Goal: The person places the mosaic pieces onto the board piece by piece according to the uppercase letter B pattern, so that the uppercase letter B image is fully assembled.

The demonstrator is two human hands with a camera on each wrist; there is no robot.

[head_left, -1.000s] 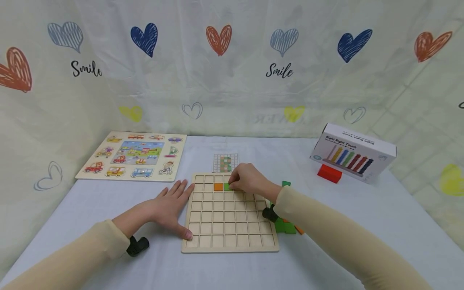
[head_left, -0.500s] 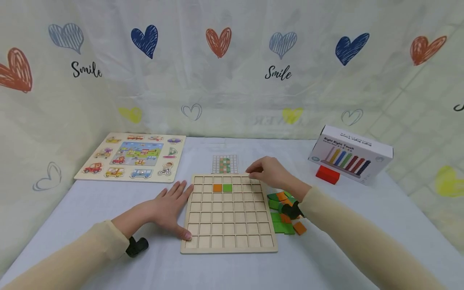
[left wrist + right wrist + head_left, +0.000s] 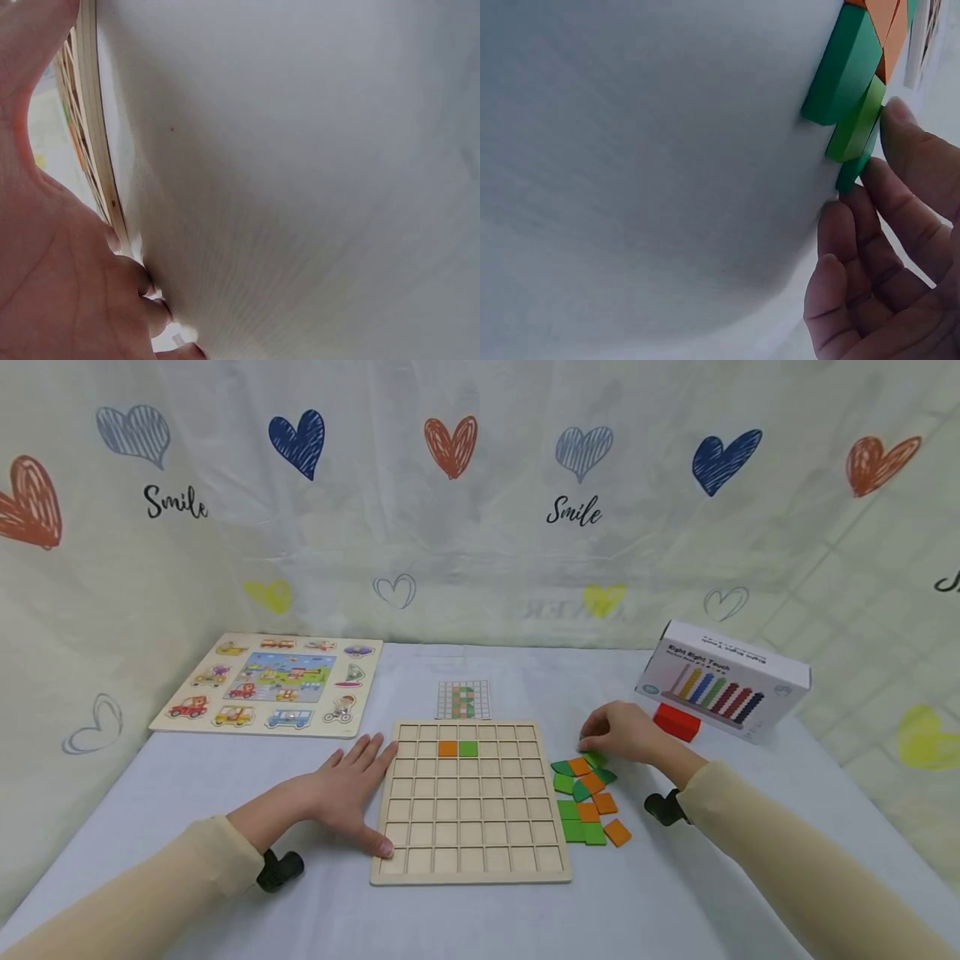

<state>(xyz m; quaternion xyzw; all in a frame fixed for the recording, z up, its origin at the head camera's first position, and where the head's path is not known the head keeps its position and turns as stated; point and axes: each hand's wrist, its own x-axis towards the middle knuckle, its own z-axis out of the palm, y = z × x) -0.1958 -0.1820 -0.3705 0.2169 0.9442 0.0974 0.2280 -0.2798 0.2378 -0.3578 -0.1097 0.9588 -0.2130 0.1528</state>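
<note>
A wooden grid board lies in the middle of the table, with an orange square and a green square side by side in its second row. My left hand rests at the board's left edge, fingers spread and thumb on the lower left corner. My right hand is at the far end of the pile of orange and green pieces on the right. Its thumb and index finger close about a dark green piece, beside a light green piece. The head view hides that dark green piece behind the hand.
Behind the board lies a small pattern card. A vehicle puzzle board is at the back left. At the back right, a white box leans on a red block. A cloth with hearts hangs behind.
My right hand has let go of the green square in the grid and moved right, past the board's edge, to the pile. My left hand stays in place on the board.
</note>
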